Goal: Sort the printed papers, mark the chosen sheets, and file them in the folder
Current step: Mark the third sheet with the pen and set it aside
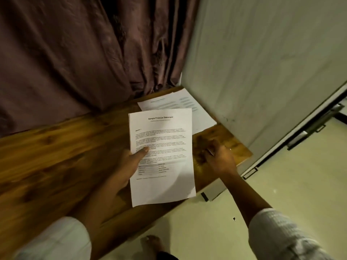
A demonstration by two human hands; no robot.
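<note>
Printed sheet, headed "Sample Financial Statement": held up over the right part of the table, text side up, roughly flat to the camera. Body text in paragraphs with a small table block low on the page; too blurred to read beyond the title. In view, its top edge overlaps the other papers and its lower right corner hangs past the table's near edge.

Left hand: grips the sheet at its left edge. Thumb pressed on the printed face, remaining fingers hidden under the page, so it's a pinch.

Right hand: over the bare wood just right of the sheet, not touching it. Back of hand up, fingers curled down toward the table, motion-blurred. A pale speck shows at the fingertips; can't tell if it's pinching anything. Ring on one finger.

Other papers: lying flat in the table's far right corner, against the wall, at least two sheets fanned, print up.

Surroundings: dark wood-grain table, brown curtain behind it, pale floor to the right. Light sleeves on both forearms, left and right. Bare foot at the bottom edge.
</note>
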